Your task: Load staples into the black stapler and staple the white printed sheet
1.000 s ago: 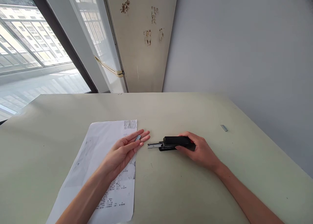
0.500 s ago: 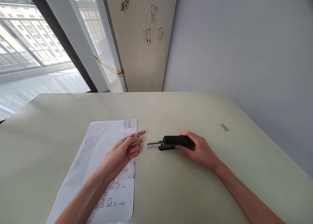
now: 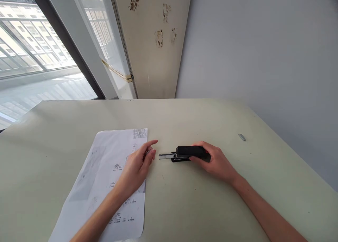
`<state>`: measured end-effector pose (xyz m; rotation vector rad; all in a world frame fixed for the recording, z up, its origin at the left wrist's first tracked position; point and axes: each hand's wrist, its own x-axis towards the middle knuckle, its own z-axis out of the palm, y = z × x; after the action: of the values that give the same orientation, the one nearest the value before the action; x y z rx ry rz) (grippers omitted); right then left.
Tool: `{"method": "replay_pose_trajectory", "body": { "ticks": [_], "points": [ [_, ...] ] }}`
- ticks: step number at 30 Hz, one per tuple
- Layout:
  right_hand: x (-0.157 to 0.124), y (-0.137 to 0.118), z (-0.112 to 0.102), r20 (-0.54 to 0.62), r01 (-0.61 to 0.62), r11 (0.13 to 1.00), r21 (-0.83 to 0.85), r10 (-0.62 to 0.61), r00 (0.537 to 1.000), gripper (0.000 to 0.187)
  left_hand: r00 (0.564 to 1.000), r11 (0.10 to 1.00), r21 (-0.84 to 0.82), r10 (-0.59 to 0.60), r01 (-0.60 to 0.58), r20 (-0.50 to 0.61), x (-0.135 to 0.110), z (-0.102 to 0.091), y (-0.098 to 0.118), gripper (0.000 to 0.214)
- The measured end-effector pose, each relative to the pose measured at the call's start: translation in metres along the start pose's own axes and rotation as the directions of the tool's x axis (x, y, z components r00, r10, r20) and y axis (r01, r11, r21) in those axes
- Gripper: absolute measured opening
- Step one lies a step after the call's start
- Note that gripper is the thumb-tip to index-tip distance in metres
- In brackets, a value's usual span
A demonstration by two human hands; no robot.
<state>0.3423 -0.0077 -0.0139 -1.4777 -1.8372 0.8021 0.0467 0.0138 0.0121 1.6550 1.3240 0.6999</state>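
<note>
A black stapler [image 3: 191, 151] lies on the table with its metal staple tray [image 3: 166, 156] slid out toward the left. My right hand [image 3: 215, 163] is closed around the stapler's rear end. Just left of the tray's tip, my left hand [image 3: 138, 163] pinches a small strip of staples [image 3: 149, 151] between thumb and fingers, its index finger stretched out. Most of that strip is hidden by the fingers. Beneath my left hand and forearm are printed paper sheets [image 3: 87, 175].
Another grey strip of staples [image 3: 242, 137] lies on the pale table [image 3: 190, 207] at the right. Behind the table stand a grey wall [image 3: 250, 48], a stained panel [image 3: 155, 66] and a window [image 3: 34, 41] at the left.
My left hand has turned over, bringing its back upward, so the staple strip in its fingers is now mostly covered. My right hand and the stapler have not visibly moved.
</note>
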Motion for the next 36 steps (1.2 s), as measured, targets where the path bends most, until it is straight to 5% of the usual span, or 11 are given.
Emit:
{"method": "replay_pose_trajectory", "body": {
  "ticks": [8, 19, 23, 27, 31, 36],
  "points": [
    [0.0, -0.002, -0.002, 0.019, -0.007, 1.0, 0.001, 0.007, 1.0, 0.033, 0.976, 0.943, -0.25, -0.21, 0.219, 0.063, 0.003, -0.01, 0.0, 0.057],
    [0.001, -0.003, -0.002, 0.023, -0.017, 1.0, 0.007, 0.017, 1.0, 0.028, 0.941, 0.748, -0.572, -0.248, 0.337, 0.23, 0.007, -0.015, 0.006, 0.04],
    [0.001, -0.004, -0.003, 0.02, -0.004, 1.0, 0.001, 0.004, 1.0, 0.028, 0.977, 0.883, -0.431, -0.117, 0.185, 0.178, 0.005, -0.008, 0.007, 0.05],
    [0.0, -0.004, -0.003, 0.022, -0.004, 1.0, -0.001, 0.004, 1.0, 0.028, 0.997, 0.997, -0.043, 0.067, -0.068, -0.024, -0.001, 0.0, 0.006, 0.04],
    [0.0, -0.003, -0.002, 0.019, 0.002, 1.0, 0.005, -0.003, 1.0, 0.028, 0.944, 0.909, 0.305, 0.321, -0.285, -0.076, -0.003, 0.005, -0.001, 0.031],
    [-0.001, 0.0, -0.002, 0.027, 0.007, 1.0, 0.022, -0.007, 1.0, 0.027, 0.868, 0.802, 0.39, 0.496, -0.453, -0.011, 0.0, 0.006, -0.008, 0.028]
  ]
}}
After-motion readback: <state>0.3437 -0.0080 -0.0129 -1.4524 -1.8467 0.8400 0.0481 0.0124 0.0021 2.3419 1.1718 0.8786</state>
